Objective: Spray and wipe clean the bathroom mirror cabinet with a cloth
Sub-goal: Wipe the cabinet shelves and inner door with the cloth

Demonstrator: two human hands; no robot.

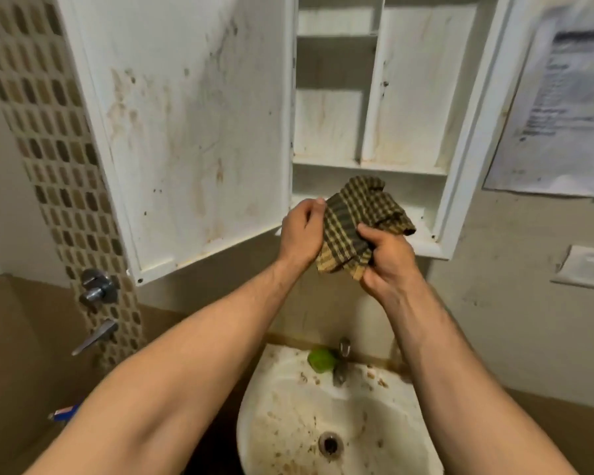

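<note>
The checked cloth [360, 217] is gripped by the left hand [302, 231] and the right hand [388, 258], low in front of the open mirror cabinet [474, 138]. A fresh wiping face is probably being gathered.

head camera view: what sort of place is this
Most likely a small, rather grimy bathroom: a stained wash basin with a tap, an open wall cabinet with shelves above it, and valve handles on a mosaic tile strip.
</note>
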